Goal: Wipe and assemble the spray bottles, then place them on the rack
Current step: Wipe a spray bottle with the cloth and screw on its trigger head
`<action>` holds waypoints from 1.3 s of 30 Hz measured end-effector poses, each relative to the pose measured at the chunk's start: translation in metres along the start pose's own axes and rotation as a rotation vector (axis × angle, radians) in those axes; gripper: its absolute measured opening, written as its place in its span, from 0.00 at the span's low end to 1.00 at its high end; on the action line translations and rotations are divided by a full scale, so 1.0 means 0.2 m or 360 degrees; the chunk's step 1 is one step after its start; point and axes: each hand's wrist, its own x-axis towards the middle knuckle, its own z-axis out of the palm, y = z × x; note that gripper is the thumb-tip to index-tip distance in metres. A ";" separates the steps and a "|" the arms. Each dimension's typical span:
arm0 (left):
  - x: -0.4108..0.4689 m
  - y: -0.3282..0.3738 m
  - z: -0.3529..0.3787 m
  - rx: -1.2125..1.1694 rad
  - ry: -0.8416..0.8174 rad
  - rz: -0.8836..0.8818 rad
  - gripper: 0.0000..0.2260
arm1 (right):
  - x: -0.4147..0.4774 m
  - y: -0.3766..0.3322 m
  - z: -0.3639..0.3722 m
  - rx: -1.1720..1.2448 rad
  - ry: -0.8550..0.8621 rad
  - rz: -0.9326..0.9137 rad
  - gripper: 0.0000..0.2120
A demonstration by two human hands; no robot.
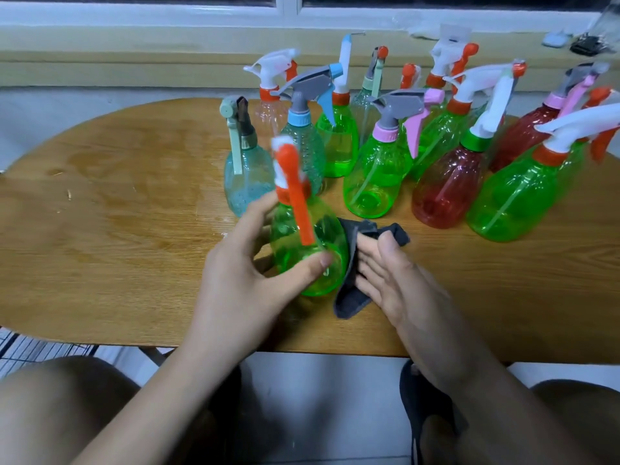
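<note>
I'm on the green bottle (302, 260) now, tilted over the near part of the table (117, 229). My left hand (235, 263) is wrapped round its belly, thumb on the near side and fingers curled behind. My right hand (396, 280) lies flat, fingers straight, pressing the grey cloth (352, 297) against the bottle's right flank. It's thin clear plastic and looks empty, so I judge it light, a bit squashy and slick. Better to hold it low on the body, not by the orange trigger (298, 203). Behind it the other spray bottles (375, 176) stand clustered, a red bottle (446, 189) among them. Dip tubes show through, and I see no liquid.
</note>
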 end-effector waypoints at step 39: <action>0.05 -0.04 -0.10 0.0187 0.0359 0.0162 0.32 | -0.05 -0.03 0.08 -0.0189 0.0293 -0.0159 0.17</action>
